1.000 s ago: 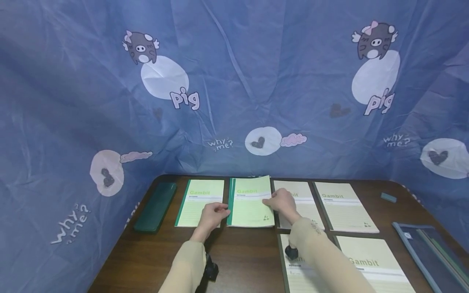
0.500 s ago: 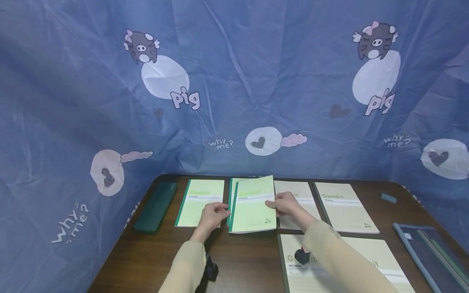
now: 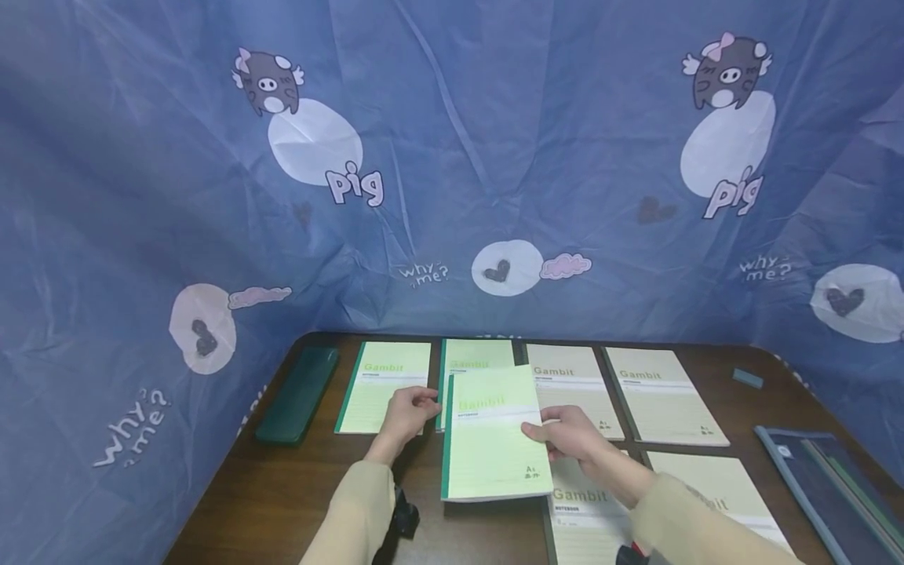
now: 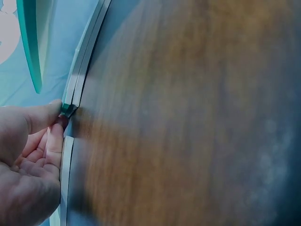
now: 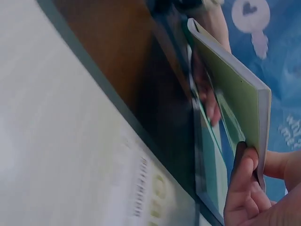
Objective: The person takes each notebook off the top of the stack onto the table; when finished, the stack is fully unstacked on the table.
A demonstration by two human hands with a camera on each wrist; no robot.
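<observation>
My right hand [image 3: 568, 435] pinches the right edge of a light green Gambit notebook [image 3: 490, 443] and holds it lifted off the table, tilted toward me. In the right wrist view the thumb [image 5: 244, 165] presses on that notebook [image 5: 233, 89]. Another green notebook [image 3: 480, 355] lies flat under it at the back. My left hand [image 3: 410, 412] pinches the near left corner of this lying notebook [image 4: 70, 106] between thumb [image 4: 40, 115] and forefinger. A third green notebook [image 3: 384, 384] lies to the left.
Beige Gambit notebooks [image 3: 572, 384] [image 3: 664, 392] [image 3: 706, 486] lie in rows on the brown table [image 3: 282, 502] to the right. A dark green case [image 3: 297, 396] sits at the left edge, a small eraser [image 3: 747, 379] and a blue-grey folder [image 3: 826, 486] at the right. Blue printed cloth surrounds the table.
My right hand has lifted the top green notebook off the one beneath and drawn it toward me and slightly right. The left hand has stayed at the lower notebook's corner.
</observation>
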